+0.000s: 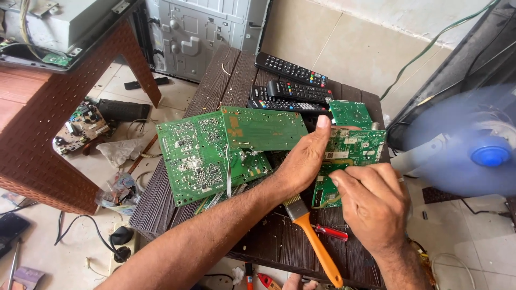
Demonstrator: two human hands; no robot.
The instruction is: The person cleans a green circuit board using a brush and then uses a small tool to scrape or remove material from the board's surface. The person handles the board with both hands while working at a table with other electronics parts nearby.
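Note:
My left hand [304, 159] reaches across the dark slatted table [215, 86], fingers closed on the left edge of a green circuit board [355, 147], thumb pointing up. My right hand [371, 201] grips the same board's lower edge from the near side. Left of it lies a stack of larger green circuit boards [204, 150]. A paintbrush with an orange handle [317, 244] rests on the table below my hands, next to a red-handled screwdriver [332, 232].
Three black remote controls [290, 86] lie at the table's far end beside a small green board [350, 113]. A spinning blue fan [473, 145] stands at right. A brown plastic table [48, 139], floor clutter, cables and a power strip [122, 244] fill the left.

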